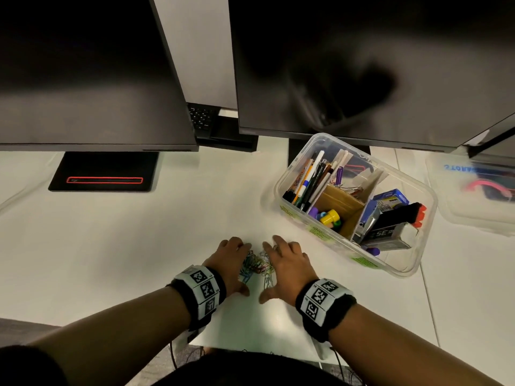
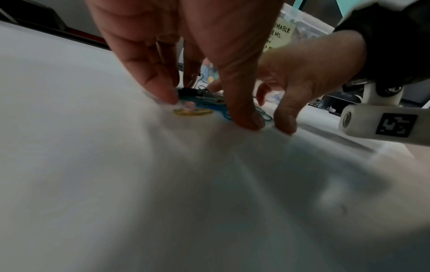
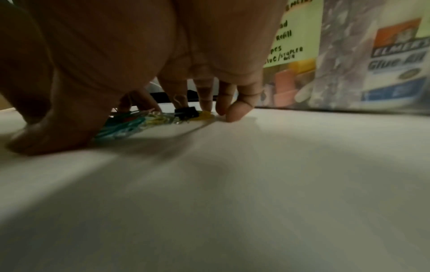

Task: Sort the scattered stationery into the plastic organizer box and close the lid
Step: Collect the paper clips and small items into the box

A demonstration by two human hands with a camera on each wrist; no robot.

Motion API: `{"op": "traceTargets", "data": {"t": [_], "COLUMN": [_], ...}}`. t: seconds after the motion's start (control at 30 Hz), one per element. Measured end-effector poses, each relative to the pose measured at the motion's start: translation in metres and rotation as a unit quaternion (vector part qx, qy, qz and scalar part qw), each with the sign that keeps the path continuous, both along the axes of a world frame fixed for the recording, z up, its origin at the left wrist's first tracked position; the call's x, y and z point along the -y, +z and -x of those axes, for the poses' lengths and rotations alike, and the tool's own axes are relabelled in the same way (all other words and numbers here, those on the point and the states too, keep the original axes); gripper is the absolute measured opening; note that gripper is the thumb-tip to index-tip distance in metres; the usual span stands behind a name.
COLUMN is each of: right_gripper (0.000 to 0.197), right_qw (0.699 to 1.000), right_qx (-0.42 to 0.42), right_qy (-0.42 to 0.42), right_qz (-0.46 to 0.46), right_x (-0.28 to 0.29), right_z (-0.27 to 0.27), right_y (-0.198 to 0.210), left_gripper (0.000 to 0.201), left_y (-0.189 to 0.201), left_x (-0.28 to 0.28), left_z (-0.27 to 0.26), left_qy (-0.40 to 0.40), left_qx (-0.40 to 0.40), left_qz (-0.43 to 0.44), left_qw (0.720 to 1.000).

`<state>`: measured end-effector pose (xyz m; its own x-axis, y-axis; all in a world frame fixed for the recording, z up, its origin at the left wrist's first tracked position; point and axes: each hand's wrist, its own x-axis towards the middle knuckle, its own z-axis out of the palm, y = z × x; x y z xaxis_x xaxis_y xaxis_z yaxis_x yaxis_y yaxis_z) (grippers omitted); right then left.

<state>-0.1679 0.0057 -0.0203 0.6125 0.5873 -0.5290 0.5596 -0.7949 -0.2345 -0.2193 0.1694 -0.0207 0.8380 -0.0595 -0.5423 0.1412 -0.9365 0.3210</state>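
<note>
hands — left [image 1: 232, 259], right [image 1: 284, 263] — fingertips down, cupped round paper clips [image 1: 256, 267]

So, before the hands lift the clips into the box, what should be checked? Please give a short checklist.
1. Paper clips gathered into one pile: ok.
2. Left hand and right hand on both sides of the pile: ok.
3. Fingers down on the table: ok.
4. Clips already gripped: cannot tell.
5. Organizer box open: ok.
6. Lid out of the path: ok.
</note>
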Motion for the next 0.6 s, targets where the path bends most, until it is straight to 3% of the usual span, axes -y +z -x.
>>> {"op": "traceTargets", "data": {"t": [0.07, 0.2, 0.3, 0.47, 0.6], "right_gripper": [0.095, 0.048, 0.028, 0.028, 0.030], "right_qw": [0.999, 0.991, 0.983, 0.987, 0.990], "right_qx": [0.001, -0.006, -0.035, -0.026, -0.011], "right_qy": [-0.019, -0.059, -0.095, -0.081, -0.074], "right_qz": [-0.042, -0.118, -0.150, -0.136, -0.121], "right_x": [-0.005, -0.008, -0.012, -0.019, -0.023], "right_z": [0.000, -0.003, -0.008, -0.018, -0.024], "right_y": [-0.005, -0.015, -0.017, -0.011, 0.002], "left_gripper": [0.095, 0.059, 0.037, 0.029, 0.029], "left_y": [-0.003, -0.008, -0.006, 0.001, 0.010], "left_x": [0.006, 0.008, 0.006, 0.006, 0.006], "left_z": [-0.006, -0.016, -0.022, -0.029, -0.036], "left_qy": [0.010, 0.040, 0.017, -0.018, 0.009], "left_qx": [0.007, 0.050, 0.055, 0.040, 0.035], "left_qz": [0.016, 0.053, 0.042, 0.018, 0.035], "left_qw": [1.000, 0.997, 0.997, 0.999, 0.999]}}
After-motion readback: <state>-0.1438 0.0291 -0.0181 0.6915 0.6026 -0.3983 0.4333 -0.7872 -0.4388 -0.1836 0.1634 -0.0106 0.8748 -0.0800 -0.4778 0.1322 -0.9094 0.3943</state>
